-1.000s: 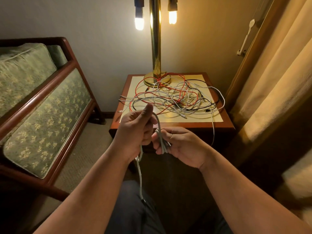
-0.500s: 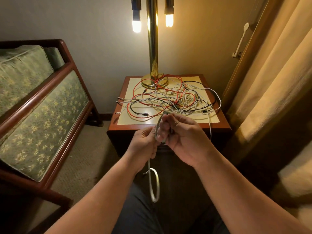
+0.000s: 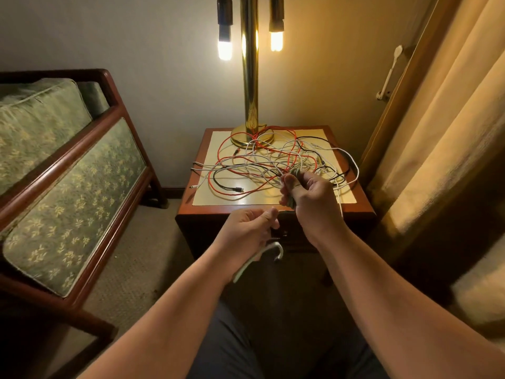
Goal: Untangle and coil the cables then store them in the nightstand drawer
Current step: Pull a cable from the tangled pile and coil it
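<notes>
A tangle of red, white and black cables (image 3: 273,165) lies on the wooden nightstand (image 3: 276,209). My right hand (image 3: 308,198) grips a small coil of grey-white cable (image 3: 293,175) above the nightstand's front edge. My left hand (image 3: 251,228) is lower and to the left, pinching the same cable's loose tail (image 3: 262,255), which curls below my wrist. The nightstand drawer front (image 3: 289,236) sits in shadow behind my hands and looks closed.
A brass lamp (image 3: 250,99) with two lit bulbs stands at the nightstand's back. A green cushioned wooden-framed sofa (image 3: 62,170) is at the left. Curtains (image 3: 437,132) hang at the right. Carpet floor lies between sofa and nightstand.
My right hand rose and moved right with the coil, over the nightstand. My left hand slid along the tail, which is shorter and now curls under my wrist.
</notes>
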`<action>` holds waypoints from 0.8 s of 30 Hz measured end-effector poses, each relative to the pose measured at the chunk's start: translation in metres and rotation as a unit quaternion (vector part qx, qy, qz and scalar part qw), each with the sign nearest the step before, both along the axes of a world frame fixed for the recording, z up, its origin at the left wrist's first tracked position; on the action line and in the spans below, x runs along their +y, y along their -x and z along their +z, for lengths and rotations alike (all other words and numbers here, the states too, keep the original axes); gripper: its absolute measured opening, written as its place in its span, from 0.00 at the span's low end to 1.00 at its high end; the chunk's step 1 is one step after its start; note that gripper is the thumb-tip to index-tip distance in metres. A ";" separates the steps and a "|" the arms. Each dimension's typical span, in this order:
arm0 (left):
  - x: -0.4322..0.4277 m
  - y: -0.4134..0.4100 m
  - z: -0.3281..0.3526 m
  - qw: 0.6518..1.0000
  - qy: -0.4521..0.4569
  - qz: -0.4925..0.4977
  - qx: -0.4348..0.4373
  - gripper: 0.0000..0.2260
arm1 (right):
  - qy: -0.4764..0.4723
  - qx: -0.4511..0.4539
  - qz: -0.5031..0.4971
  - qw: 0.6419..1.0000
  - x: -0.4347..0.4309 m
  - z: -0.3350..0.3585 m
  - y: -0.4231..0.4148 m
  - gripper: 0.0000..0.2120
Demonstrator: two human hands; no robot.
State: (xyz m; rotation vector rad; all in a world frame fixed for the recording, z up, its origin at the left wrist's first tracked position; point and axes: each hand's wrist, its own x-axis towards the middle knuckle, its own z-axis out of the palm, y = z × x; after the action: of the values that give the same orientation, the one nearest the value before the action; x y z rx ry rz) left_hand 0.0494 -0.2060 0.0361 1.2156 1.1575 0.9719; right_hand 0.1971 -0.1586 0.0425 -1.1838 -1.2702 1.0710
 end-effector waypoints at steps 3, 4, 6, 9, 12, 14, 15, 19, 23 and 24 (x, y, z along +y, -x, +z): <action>-0.002 0.010 0.013 1.000 0.022 -0.004 -0.003 0.13 | 0.015 -0.064 0.054 0.996 -0.003 -0.008 -0.005 0.09; -0.002 0.012 0.016 1.000 0.022 -0.002 -0.003 0.13 | 0.020 -0.089 0.081 0.993 -0.004 -0.011 -0.004 0.10; -0.001 0.016 0.018 1.000 0.012 0.009 -0.006 0.12 | 0.041 -0.114 0.131 0.984 -0.009 -0.016 -0.003 0.11; 0.002 0.021 0.018 0.999 -0.018 0.030 0.009 0.16 | 0.072 -0.085 0.196 0.974 -0.014 -0.018 -0.002 0.14; 0.007 0.028 0.011 0.976 -0.141 0.043 0.160 0.18 | 0.089 -0.078 0.247 0.962 -0.019 -0.016 -0.006 0.16; 0.010 0.034 0.004 0.913 -0.257 0.053 0.312 0.18 | 0.103 -0.077 0.270 0.954 -0.022 -0.017 -0.008 0.17; 0.011 0.036 0.002 0.873 -0.311 0.054 0.373 0.19 | 0.111 -0.075 0.281 0.950 -0.023 -0.018 -0.009 0.17; 0.012 0.042 -0.003 0.784 -0.448 0.025 0.428 0.17 | 0.140 -0.070 0.322 0.934 -0.028 -0.028 -0.014 0.15; 0.017 0.041 -0.017 0.798 -0.447 0.030 0.403 0.17 | 0.154 -0.012 0.340 0.928 -0.030 -0.030 -0.017 0.14; 0.018 0.040 -0.019 0.806 -0.447 0.031 0.387 0.16 | 0.155 0.002 0.338 0.928 -0.031 -0.030 -0.018 0.14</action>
State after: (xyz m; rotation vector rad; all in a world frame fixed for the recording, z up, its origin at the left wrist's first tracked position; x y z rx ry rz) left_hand 0.0093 -0.1884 0.0173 2.5226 1.3855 1.1487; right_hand 0.2148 -0.1892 0.0123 -0.9751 -1.5957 1.8296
